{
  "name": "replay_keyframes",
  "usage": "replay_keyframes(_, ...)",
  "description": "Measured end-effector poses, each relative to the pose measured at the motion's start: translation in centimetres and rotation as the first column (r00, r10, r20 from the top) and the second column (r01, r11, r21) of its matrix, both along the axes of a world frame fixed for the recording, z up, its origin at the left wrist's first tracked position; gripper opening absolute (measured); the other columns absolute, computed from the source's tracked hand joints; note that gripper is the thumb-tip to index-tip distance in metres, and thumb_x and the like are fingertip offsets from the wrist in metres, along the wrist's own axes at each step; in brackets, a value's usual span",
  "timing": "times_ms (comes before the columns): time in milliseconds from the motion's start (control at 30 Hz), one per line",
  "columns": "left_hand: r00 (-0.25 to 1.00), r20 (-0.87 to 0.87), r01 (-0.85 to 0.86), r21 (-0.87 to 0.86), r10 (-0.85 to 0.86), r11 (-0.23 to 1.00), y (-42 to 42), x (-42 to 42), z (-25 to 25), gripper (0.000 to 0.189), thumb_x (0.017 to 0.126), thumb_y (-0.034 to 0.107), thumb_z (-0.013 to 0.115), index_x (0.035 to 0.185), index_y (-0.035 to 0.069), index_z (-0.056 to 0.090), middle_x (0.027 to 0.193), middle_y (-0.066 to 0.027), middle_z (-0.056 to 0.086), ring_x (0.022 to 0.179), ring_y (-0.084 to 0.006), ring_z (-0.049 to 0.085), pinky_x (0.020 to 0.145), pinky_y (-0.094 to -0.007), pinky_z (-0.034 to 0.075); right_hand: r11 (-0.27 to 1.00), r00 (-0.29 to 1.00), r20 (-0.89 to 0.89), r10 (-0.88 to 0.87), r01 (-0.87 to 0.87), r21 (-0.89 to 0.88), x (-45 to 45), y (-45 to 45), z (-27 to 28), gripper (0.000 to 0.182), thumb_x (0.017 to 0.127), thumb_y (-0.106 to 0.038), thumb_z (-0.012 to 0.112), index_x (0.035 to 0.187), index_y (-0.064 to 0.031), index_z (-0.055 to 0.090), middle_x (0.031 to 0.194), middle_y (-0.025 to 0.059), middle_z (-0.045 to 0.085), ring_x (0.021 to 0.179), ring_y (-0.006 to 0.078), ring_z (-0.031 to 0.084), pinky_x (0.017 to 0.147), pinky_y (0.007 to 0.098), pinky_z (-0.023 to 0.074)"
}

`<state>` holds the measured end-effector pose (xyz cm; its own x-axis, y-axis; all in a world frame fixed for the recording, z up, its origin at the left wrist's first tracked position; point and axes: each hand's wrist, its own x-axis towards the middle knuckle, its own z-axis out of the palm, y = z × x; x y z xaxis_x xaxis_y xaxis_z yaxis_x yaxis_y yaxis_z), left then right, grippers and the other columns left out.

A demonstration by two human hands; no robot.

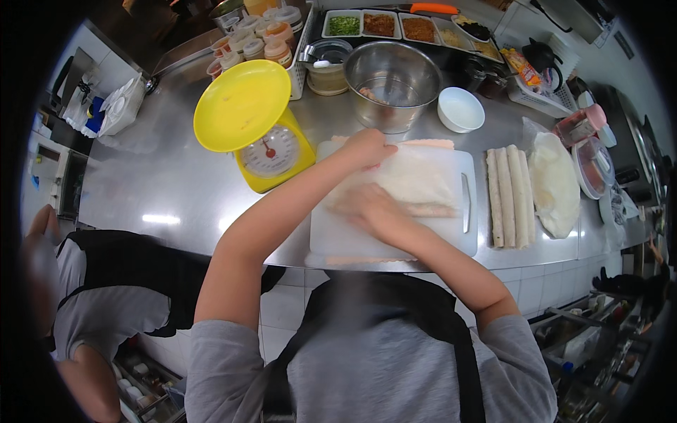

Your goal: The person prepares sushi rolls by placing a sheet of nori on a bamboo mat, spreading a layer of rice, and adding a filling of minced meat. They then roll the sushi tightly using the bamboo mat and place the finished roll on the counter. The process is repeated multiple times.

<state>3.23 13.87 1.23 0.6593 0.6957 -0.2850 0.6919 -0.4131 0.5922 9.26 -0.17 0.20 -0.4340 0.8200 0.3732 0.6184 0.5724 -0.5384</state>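
A thin pale wrapper sheet (418, 177) lies on the white plastic cutting board (391, 243). Along the sheet's near side runs a strip of pinkish filling (431, 210). My left hand (368, 148), fingers curled, is at the sheet's far left part; its fingertips are hidden from me. Motion blurs my right hand (367, 209), which is low over the left end of the filling strip. Whether either hand grips anything is not visible. Right of the board lie several rolled pale wrappers (506, 196) side by side, beside a stack of wrapper sheets (554, 185) in clear plastic.
Left of the board stands a yellow dial scale (275, 158). Behind it are a steel bowl (392, 87) with some filling, a white bowl (460, 109) and ingredient trays (381, 25). A plastic container (595, 166) is at the right. Another person (116, 280) is at the left.
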Motion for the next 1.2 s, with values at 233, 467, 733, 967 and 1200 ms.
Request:
replay_keyframes(233, 1.0, 0.021, 0.003, -0.031, -0.002, 1.0, -0.5, -0.7, 0.7, 0.034, 0.075, 0.032, 0.059, 0.059, 0.004, 0.051, 0.049, -0.0067, 0.054, 0.041, -0.0142, 0.053, 0.043, -0.0281, 0.045, 0.953, 0.942, 0.267, -0.205, 0.254, -0.163, 9.6, -2.9, 2.5, 0.032, 0.067, -0.027, 0.067, 0.076, -0.0013, 0.05, 0.08, 0.0131, 0.05, 0.08, 0.0297, 0.048, 0.071, 0.0367, 0.0401)
replay_keyframes(467, 0.999, -0.038, -0.015, -0.141, 0.009, 0.99, 0.0, -0.1, 1.1, 0.035, 0.069, 0.033, 0.066, 0.062, 0.003, 0.049, 0.054, -0.0063, 0.055, 0.043, -0.0137, 0.054, 0.041, -0.026, 0.046, 0.915, 0.909, 0.293, -0.297, 0.358, -0.184, 11.5, -4.3, 2.3, 0.036, 0.066, -0.032, 0.067, 0.076, -0.0021, 0.049, 0.077, 0.0126, 0.05, 0.076, 0.0299, 0.048, 0.069, 0.0374, 0.0406)
replay_keyframes(733, 0.998, -0.065, -0.03, -0.118, 0.022, 0.993, -0.1, -0.1, 0.6, 0.04, 0.066, 0.039, 0.06, 0.05, 0.002, 0.058, 0.047, -0.0088, 0.055, 0.046, -0.0201, 0.056, 0.051, -0.0304, 0.046, 0.985, 0.972, 0.182, -0.152, 0.164, -0.055, 7.0, -2.8, 1.8, 0.031, 0.065, -0.02, 0.069, 0.079, -0.0001, 0.05, 0.081, 0.0134, 0.05, 0.08, 0.0296, 0.047, 0.073, 0.0361, 0.0395)
replay_keyframes(967, 0.999, -0.04, 0.023, -0.124, -0.028, 0.992, 0.0, -0.4, 0.5, 0.037, 0.069, 0.033, 0.063, 0.058, -0.001, 0.055, 0.051, -0.0079, 0.056, 0.043, -0.0163, 0.056, 0.042, -0.0271, 0.048, 0.972, 0.977, 0.191, -0.098, 0.135, -0.194, 4.5, -2.1, 1.5, 0.029, 0.066, -0.017, 0.067, 0.08, 0.0001, 0.05, 0.083, 0.0135, 0.049, 0.081, 0.0294, 0.046, 0.073, 0.0358, 0.0398)
replay_keyframes(1200, 0.998, -0.018, 0.054, -0.129, -0.057, 0.99, -0.1, -0.1, 0.6, 0.04, 0.071, 0.034, 0.06, 0.052, -0.001, 0.055, 0.049, -0.0099, 0.056, 0.043, -0.0172, 0.056, 0.043, -0.0282, 0.049, 0.992, 0.987, 0.14, -0.078, 0.09, -0.087, 1.7, -1.5, 1.1, 0.027, 0.065, -0.016, 0.067, 0.077, 0.0001, 0.049, 0.084, 0.0144, 0.048, 0.082, 0.0299, 0.046, 0.073, 0.0371, 0.0397)
